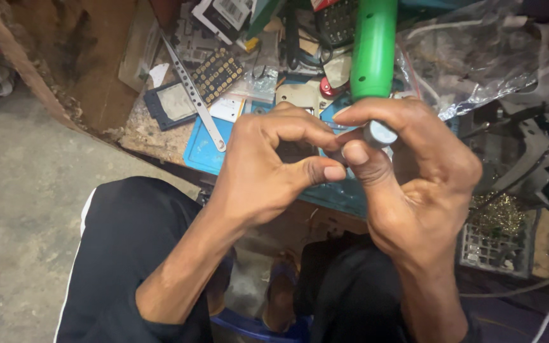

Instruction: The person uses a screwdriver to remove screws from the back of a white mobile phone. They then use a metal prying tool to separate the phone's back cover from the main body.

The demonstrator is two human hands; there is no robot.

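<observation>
a green-handled tool (374,47) is held upright in the right hand (414,184), its grey tip end (379,134) pinched between the curled forefinger and the thumb. the left hand (268,168) is brought up against it, forefinger and thumb pressed together at the same spot, thumb tips touching; whether a small part is gripped there cannot be told. both hands are raised above the near edge of the bench, over a blue work mat (206,149). on the bench behind, toward its left end, a perforated metal strip (192,92) lies across a dark framed screen part (171,105), beside a keypad board (218,73). clear plastic bags (471,57) are piled toward the right end, and a small grid basket (494,248) holding brass wool is seen at the near right corner.
</observation>
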